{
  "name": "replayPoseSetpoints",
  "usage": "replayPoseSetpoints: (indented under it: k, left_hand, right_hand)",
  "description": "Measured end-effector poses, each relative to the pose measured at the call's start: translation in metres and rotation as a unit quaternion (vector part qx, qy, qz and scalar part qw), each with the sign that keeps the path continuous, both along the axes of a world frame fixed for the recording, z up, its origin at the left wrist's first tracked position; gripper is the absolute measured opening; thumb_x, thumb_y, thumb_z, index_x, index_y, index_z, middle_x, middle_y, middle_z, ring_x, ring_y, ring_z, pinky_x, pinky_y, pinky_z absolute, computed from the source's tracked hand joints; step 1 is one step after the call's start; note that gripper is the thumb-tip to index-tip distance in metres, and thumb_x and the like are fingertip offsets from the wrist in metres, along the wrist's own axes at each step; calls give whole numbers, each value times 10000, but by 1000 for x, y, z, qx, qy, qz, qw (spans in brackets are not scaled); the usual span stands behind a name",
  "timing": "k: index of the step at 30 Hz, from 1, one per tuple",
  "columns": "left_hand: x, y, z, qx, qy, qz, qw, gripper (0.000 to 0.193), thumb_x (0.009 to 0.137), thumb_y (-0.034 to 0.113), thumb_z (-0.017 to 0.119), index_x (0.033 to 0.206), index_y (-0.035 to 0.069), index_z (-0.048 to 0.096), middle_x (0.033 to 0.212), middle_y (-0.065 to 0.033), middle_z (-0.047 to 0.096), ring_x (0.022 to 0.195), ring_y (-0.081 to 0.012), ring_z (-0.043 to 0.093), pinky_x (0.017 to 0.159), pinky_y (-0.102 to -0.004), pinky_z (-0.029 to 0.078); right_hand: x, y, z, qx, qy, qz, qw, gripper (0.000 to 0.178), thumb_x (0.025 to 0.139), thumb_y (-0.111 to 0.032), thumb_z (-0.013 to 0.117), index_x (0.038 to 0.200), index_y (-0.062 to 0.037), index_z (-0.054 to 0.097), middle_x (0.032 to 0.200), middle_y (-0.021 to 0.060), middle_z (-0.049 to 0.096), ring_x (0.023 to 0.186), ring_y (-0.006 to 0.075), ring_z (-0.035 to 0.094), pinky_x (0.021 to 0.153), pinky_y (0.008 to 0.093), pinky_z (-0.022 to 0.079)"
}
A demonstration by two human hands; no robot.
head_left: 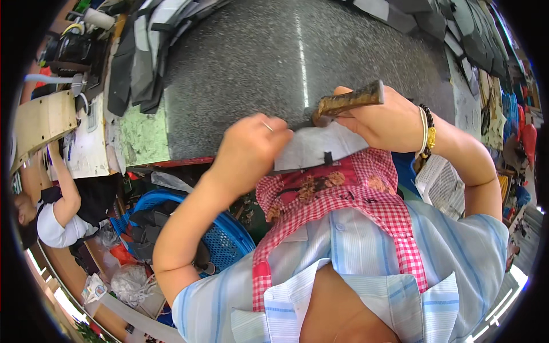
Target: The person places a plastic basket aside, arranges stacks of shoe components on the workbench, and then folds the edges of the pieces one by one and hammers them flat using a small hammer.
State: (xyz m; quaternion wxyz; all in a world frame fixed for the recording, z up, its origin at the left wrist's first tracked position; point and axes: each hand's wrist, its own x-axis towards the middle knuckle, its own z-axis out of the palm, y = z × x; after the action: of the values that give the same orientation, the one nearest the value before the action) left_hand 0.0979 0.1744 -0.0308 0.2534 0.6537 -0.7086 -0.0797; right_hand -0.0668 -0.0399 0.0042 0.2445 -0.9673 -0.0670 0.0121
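Note:
At the near edge of the dark speckled tabletop (pixel 240 68), a light grey flat piece (pixel 320 146) with a small black tab lies partly over the edge, against my apron. My left hand (pixel 254 146), slightly blurred, has its fingers curled down at the left end of this piece; the fingertips are hidden. My right hand (pixel 389 123) is closed round a worn brown hammer (pixel 349 104), its lower end close to the top edge of the grey piece. Part of the hammer is covered by my fingers.
Stacks of grey and black pieces lie at the far left (pixel 146 51) and far right (pixel 423 17) of the table. Below its left side stands a blue plastic basket (pixel 229 234) with dark scraps. Another person (pixel 63 211) works at the left beside a machine (pixel 68 51).

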Motion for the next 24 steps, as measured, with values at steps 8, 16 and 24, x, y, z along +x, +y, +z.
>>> replayPoseSetpoints:
  k: [8,16,24]
  left_hand:
    - [15,18,-4,10,16,11,1000,170,731,44,724,896,85,717,884,-49,665,787,-232,654,655,-336,537]
    - [-37,-14,-28,-94,179,138,970,53,806,35,703,855,51,688,885,-74,662,772,-266,657,646,-349,532]
    - [-12,-29,-23,11,199,37,979,136,757,93,723,893,88,725,866,-59,666,823,-246,632,688,-351,518]
  right_hand:
    - [28,28,17,-12,77,-3,997,231,886,-108,617,1112,-64,604,682,135,598,576,326,619,501,420,476]
    - [2,-4,12,-44,-22,-25,998,224,850,-116,613,1064,-62,650,873,132,653,706,320,663,607,418,529]
    - [-22,-15,28,-2,139,-60,988,267,892,-98,609,1144,-11,613,919,145,564,713,325,619,634,400,490]
